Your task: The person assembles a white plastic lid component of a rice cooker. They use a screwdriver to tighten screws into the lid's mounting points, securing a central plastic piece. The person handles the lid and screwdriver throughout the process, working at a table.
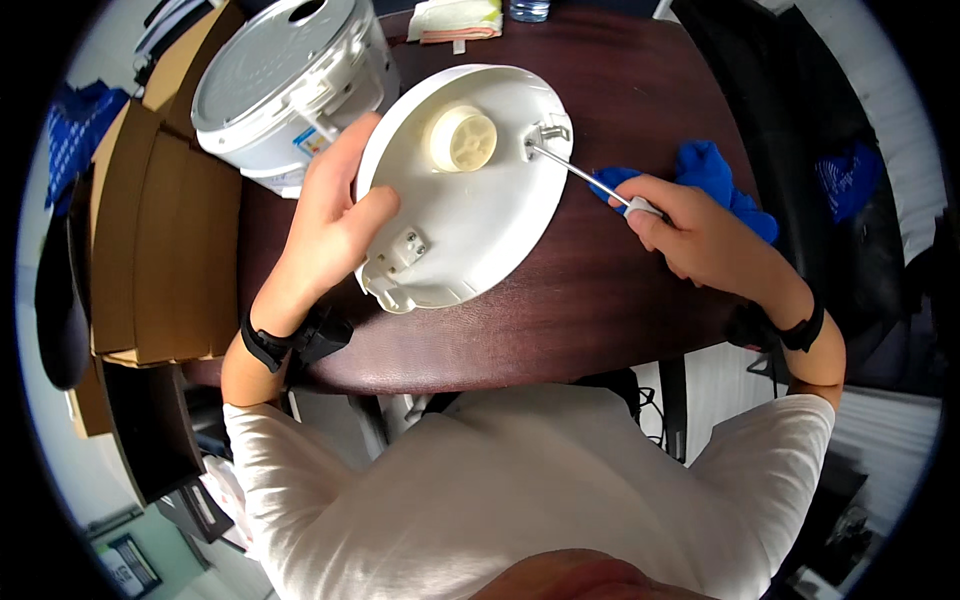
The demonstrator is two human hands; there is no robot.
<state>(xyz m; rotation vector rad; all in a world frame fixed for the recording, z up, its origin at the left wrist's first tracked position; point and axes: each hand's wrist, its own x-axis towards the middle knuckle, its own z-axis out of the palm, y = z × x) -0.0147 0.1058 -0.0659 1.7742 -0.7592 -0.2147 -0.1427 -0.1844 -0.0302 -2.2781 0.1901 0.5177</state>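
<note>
White lid [500, 225] held over the table [620, 80], inner face turned up toward the wearer and tilted. Whether its far side is rested on the tabletop cannot be told. Its left edge is grasped by the left hand [335, 210]: thumb laid over the rim onto the inner face, the other fingers mostly hidden behind.

Screwdriver [585, 177] grasped in the right hand [690, 225], handle wrapped by the fingers, shaft pointed up and to the left. Its tip is set at the bracket [530, 148] near the lid's right rim; whether a screw is engaged is too small to be told. A metal clip [552, 132] is seen just beside the bracket, against the rim.

Cream cup [465, 140] seen standing out from the lid's inner face, in the upper part, spoked within. A white fitting [410, 246] with dark screw heads is noted at the lower left, close to the left thumb.

Beyond the left hand, a white tub [345, 95] with a grey top is stood on the table, partly covered by the lid. Blue cloth [715, 180] lies crumpled behind the right hand. A folded towel [455, 20] is placed at the far edge, a clear bottle [529, 10] near it, cut off by the frame. Cardboard [185, 250] is stood at the left of the table. A black strap is worn on each wrist.
</note>
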